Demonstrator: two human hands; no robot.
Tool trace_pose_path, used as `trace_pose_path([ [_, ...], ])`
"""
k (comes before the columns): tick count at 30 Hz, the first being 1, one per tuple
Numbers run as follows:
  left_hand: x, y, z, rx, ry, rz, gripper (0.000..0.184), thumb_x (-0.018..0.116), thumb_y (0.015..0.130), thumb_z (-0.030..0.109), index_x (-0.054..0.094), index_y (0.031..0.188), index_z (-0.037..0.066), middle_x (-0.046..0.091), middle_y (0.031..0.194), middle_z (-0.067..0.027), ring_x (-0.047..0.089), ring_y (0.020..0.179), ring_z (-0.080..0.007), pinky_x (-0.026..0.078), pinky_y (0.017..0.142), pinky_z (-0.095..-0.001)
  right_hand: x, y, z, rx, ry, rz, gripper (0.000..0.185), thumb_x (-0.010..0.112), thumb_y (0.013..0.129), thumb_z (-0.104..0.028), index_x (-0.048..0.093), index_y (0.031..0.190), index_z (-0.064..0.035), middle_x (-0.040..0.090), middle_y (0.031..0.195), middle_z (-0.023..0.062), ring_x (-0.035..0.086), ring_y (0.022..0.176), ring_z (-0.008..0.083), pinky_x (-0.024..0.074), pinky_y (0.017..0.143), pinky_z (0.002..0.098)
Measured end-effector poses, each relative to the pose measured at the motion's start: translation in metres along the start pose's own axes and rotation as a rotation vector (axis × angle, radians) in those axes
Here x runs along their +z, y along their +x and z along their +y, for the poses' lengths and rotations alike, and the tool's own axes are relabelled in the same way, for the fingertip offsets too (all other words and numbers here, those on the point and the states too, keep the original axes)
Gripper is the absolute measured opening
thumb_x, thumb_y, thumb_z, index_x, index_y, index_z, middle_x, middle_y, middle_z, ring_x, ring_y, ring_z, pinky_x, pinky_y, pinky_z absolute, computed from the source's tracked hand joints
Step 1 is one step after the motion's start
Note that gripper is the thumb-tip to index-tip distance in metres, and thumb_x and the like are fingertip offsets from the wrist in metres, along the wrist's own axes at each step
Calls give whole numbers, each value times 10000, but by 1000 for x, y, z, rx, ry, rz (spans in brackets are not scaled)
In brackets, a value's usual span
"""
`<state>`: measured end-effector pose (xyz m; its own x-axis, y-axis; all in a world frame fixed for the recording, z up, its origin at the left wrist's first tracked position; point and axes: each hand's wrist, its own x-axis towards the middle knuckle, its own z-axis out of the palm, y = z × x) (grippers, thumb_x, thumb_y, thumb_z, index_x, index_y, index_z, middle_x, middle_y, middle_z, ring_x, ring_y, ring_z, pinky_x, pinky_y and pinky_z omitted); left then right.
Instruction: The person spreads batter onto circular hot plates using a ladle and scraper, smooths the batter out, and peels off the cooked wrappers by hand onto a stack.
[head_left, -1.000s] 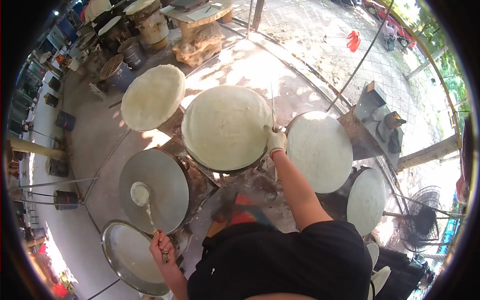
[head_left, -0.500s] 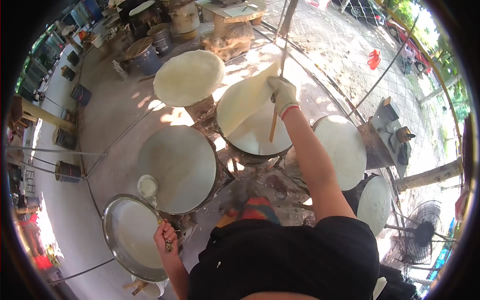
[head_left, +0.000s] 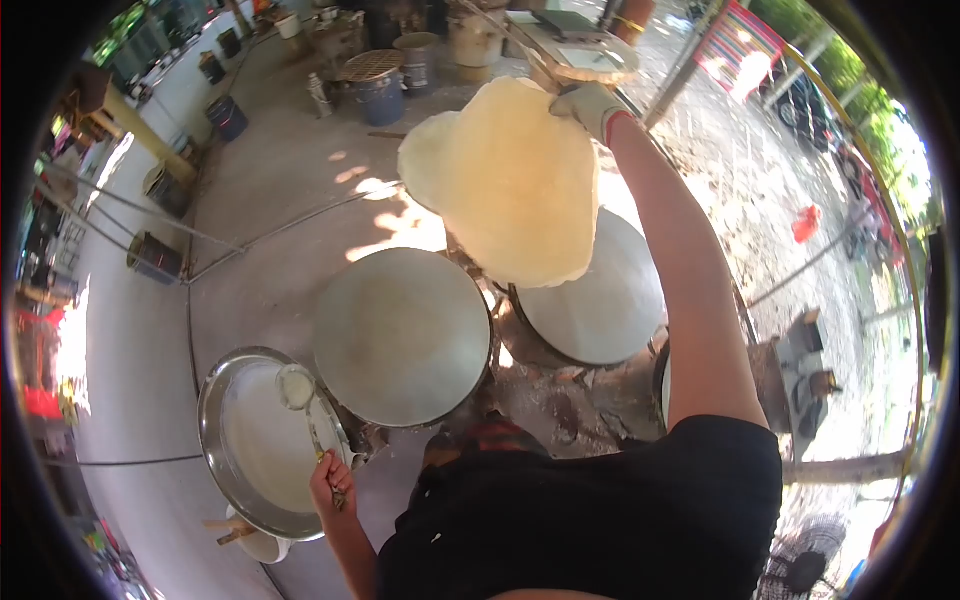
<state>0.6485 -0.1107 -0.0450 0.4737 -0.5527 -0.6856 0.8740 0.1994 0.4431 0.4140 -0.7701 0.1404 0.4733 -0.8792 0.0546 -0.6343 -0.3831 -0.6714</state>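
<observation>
i have the right hand gripping one thin crepe, hanging below it; the left hand grips one ladle over one metal basin; two griddles lie between the grips.

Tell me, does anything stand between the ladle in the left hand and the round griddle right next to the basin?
Only the basin's rim appears to lie between the ladle, held in the left hand, and the griddle. Nothing else visible blocks the way, but this one view cannot show how high the ladle is.
</observation>
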Motion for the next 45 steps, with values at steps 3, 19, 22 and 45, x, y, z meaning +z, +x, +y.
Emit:
trace_pose_path([
  [3, 10, 3, -6, 68, -34, 74, 90, 500, 929, 99, 516, 964, 18, 398, 647, 16, 350, 457, -53, 308, 367, -185, 5, 46, -36, -107, -343, 125, 316, 608, 722, -283, 679, 949, -74, 668, 936, 178, 651, 811, 296, 511, 756, 376],
  [19, 51, 19, -10, 202, -94, 212, 142, 494, 921, 98, 512, 1013, -8, 414, 655, 2, 359, 463, -72, 308, 351, -214, 276, 30, 123, -222, -442, -60, 155, 523, 807, -171, 667, 849, -134, 622, 915, 123, 625, 856, 322, 508, 748, 432],
  [22, 44, 19, -6, 184, -99, 159, 112, 492, 922, 104, 515, 981, 11, 398, 626, 16, 359, 454, -69, 294, 349, -218, 260, 15, 110, -223, -404, -103, 163, 541, 808, -187, 660, 894, -116, 631, 930, 150, 614, 897, 339, 496, 772, 447],
  [45, -364, 64, 116, 63, 914, 525, 128, 525, 846, 131, 531, 887, 10, 587, 740, -179, 603, 630, -281, 465, 537, -400, 666, -369, -249, -492, -384, -904, 262, 518, 883, -217, 618, 1048, -39, 661, 976, 196, 633, 864, 376, 485, 755, 476],
])
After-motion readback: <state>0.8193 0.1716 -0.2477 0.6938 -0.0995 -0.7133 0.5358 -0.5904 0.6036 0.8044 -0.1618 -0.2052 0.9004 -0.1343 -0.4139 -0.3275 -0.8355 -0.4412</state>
